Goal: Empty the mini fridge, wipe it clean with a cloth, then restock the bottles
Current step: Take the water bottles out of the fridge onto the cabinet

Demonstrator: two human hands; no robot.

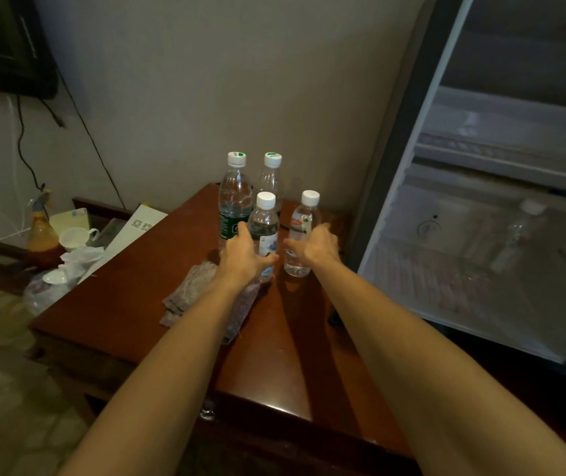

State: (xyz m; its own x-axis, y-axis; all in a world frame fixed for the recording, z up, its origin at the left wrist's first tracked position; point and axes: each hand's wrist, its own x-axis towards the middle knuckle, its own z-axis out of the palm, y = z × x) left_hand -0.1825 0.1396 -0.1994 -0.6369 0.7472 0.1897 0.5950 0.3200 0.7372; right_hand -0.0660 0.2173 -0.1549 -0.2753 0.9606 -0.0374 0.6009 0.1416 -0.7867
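Bottles stand in a cluster at mid-frame on the brown table (130,324): two tall ones behind, two short ones in front. The left hand (244,257) reaches with fingers spread wide toward the short bottle with a blue label (263,231), thumb near its base. The right hand (316,247) curls around the short bottle with a red label (304,221). A folded cloth (192,297) lies under the left wrist. At right, the mini fridge (481,242) stands open.
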